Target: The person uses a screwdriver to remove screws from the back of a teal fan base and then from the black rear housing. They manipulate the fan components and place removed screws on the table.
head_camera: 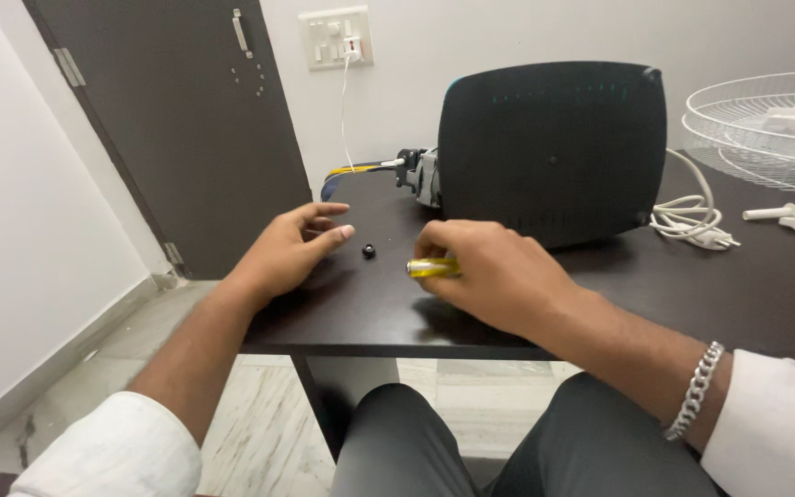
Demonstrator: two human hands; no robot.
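Note:
My right hand (485, 271) rests on the dark table (370, 313) and grips a tool with a yellow translucent handle (432, 268), whose end sticks out to the left of my fingers. My left hand (292, 247) hovers just left of it, fingers apart and holding nothing. Between the two hands a small black round part (369, 250) lies on the tabletop, close to my left fingertips. Behind the hands stands a large black domed housing (554, 147), with a grey motor-like part (420, 175) showing at its left side.
A white wire fan grille (766, 120) lies at the far right, with a coiled white cord and plug (697, 221) and small white parts (789, 217) beside it. A dark door (177, 120) and a wall switch panel (336, 39) are behind the table. My knees are under its front edge.

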